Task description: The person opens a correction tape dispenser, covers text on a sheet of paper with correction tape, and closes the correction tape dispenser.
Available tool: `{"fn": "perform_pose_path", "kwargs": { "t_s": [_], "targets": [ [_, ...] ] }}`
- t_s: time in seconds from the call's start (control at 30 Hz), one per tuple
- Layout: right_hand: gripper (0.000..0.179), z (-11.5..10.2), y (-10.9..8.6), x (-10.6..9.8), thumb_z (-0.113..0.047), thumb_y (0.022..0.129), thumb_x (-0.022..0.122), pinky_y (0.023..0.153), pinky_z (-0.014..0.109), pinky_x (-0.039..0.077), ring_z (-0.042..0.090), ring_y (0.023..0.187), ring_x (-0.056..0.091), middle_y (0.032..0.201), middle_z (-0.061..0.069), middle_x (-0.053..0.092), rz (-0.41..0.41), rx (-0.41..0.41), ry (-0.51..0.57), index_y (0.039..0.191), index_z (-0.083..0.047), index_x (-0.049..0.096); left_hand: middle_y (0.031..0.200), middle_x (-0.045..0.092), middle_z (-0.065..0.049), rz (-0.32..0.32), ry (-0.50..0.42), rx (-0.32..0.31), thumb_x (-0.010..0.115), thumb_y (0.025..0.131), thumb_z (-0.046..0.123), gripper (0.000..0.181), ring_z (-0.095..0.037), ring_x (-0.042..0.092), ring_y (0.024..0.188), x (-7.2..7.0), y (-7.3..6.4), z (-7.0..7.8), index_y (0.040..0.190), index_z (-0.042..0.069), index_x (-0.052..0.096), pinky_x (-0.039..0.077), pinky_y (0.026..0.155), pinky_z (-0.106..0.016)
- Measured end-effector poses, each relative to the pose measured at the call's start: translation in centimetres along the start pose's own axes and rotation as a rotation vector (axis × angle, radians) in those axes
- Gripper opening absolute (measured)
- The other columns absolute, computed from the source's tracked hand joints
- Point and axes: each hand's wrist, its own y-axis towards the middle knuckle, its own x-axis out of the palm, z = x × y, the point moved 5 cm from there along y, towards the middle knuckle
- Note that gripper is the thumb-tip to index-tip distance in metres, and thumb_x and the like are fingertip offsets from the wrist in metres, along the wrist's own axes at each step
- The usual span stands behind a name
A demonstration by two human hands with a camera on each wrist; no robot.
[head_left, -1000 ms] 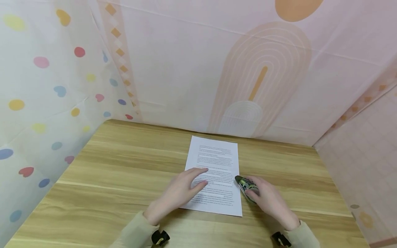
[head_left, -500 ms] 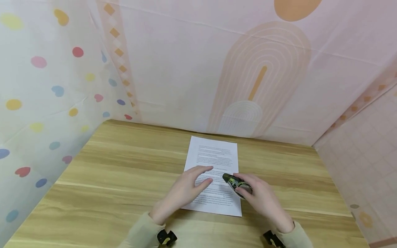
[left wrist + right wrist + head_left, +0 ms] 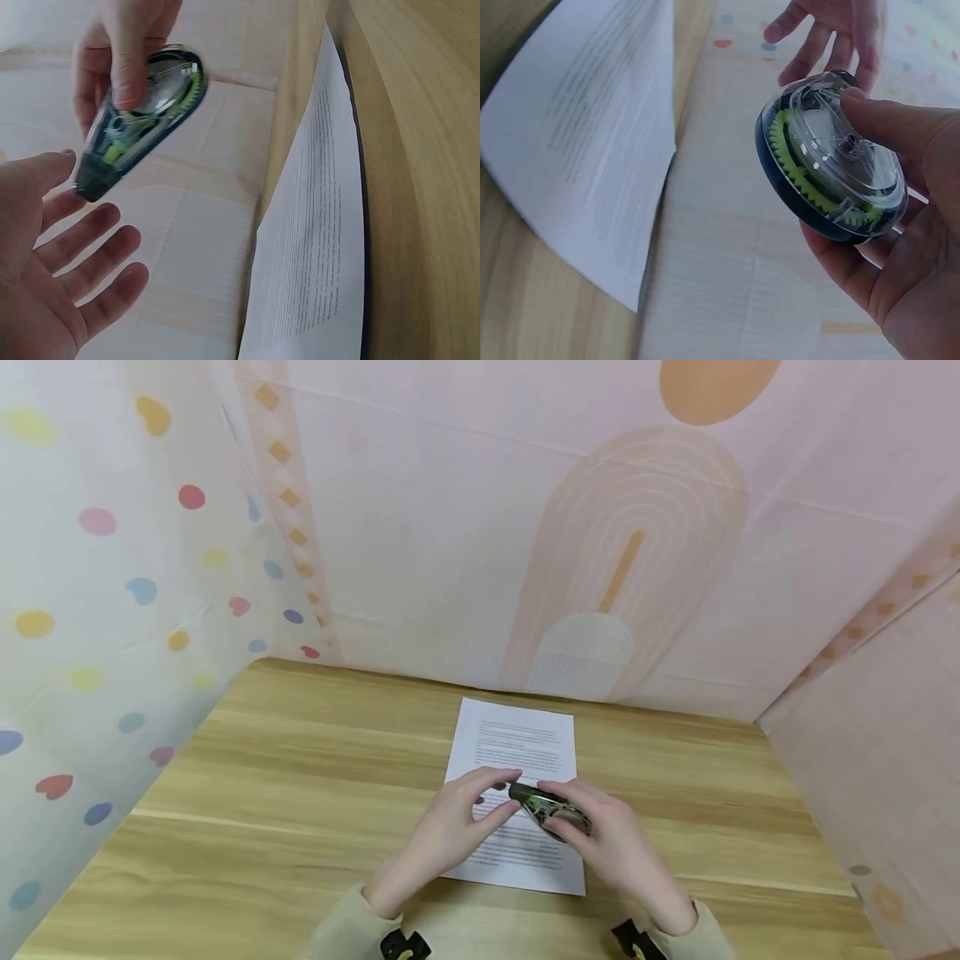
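A correction tape dispenser (image 3: pixel 546 808), with a clear casing, green gear wheels and a dark capped tip, is held in my right hand (image 3: pixel 611 835), thumb on one side and fingers on the other. Its tip points toward my left hand (image 3: pixel 450 827), whose fingers and thumb are spread around the dark end (image 3: pixel 94 178). Whether the left fingertips touch that tip cannot be told. Below both hands lies a printed sheet of paper (image 3: pixel 517 735) on the table. In the right wrist view the dispenser's round rear (image 3: pixel 832 161) shows, with the left fingers beyond it.
The wooden table (image 3: pixel 337 760) reaches back to a pink patterned cloth wall (image 3: pixel 420 527). A dotted cloth (image 3: pixel 112 577) hangs on the left and another pale cloth (image 3: pixel 885 735) on the right. Each wrist wears a dark strapped device.
My right hand has carried the correction tape leftward from the paper's right edge to over the paper, close to my left hand. The left hand has shifted slightly right.
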Motion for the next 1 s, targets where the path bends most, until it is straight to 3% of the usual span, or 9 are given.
{"fn": "perform_pose_path", "kwargs": {
  "t_s": [0.43,0.7,1.0],
  "targets": [
    [0.040,-1.5,-0.1,0.6,-0.014,0.089,0.082,0.070,0.019,0.052,-0.003,0.081,0.058,0.104,-0.007,0.077,0.017,-0.099,0.028,0.129,-0.014,0.073,0.125,0.079,0.002,-0.019,0.027,0.045,0.076,0.097,0.026,0.033,-0.017,0.075,0.114,-0.9,-0.6,0.3,0.129,0.017,0.074,0.062,0.093,-0.033],
    [0.041,-1.5,-0.5,0.6,-0.012,0.088,0.083,0.067,0.015,0.048,-0.004,0.079,0.054,0.104,-0.006,0.077,0.036,-0.157,0.037,0.128,-0.016,0.073,0.120,0.080,0.001,-0.067,0.028,0.083,0.078,0.094,0.023,0.029,-0.016,0.077,0.111,-0.4,-0.9,0.8,0.123,0.016,0.077,0.062,0.097,-0.036],
    [0.041,-1.7,-0.6,0.4,-0.011,0.090,0.081,0.074,0.021,0.057,0.002,0.089,0.069,0.111,-0.005,0.079,0.028,-0.184,0.080,0.129,-0.018,0.072,0.108,0.082,0.003,-0.082,0.023,0.149,0.079,0.092,0.023,0.026,-0.007,0.074,0.095,-0.7,-0.7,1.1,0.117,0.017,0.079,0.063,0.088,-0.035]
  ]
}}
